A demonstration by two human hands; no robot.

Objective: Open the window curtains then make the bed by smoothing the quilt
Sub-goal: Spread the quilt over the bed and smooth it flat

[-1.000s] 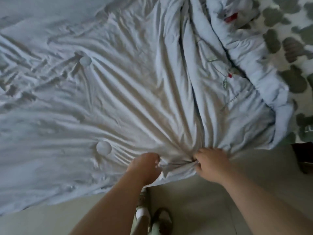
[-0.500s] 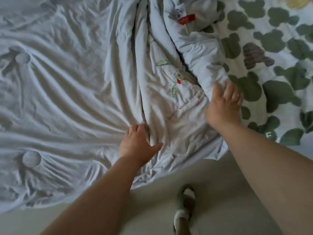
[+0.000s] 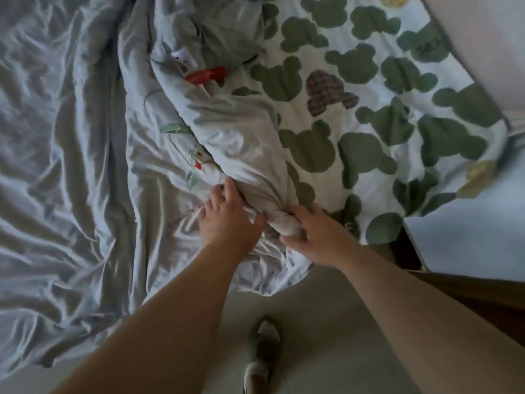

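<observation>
**Item:** pale grey quilt [image 3: 71, 166], heavily creased, covering the left side and overhanging the floor [image 3: 312, 322] at the near edge. Right edge turned back on itself into a thick roll. Roll ending in a bunched quilt corner [image 3: 272, 217] that lies on the green bear-print sheet [image 3: 369, 123]. Red label [image 3: 206, 75] and embroidered leaf sprig [image 3: 176, 129] beside the roll.

**Hands:** left hand [image 3: 227, 220] flat on the quilt, fingers straight and slightly spread, thumb against the roll. Right hand [image 3: 321, 237] curled round the bunched corner.

**Handling, as judged:** pin the flat layer with the left. Draw the corner rightward over the sheet in one long, low pull, unrolling rather than lifting. Then sweep the creases outward with flat palms.

**Change from half a second earlier:** right hand formerly open and raised over the roll, now down and gripping. Left hand shifted right to meet the roll.
</observation>
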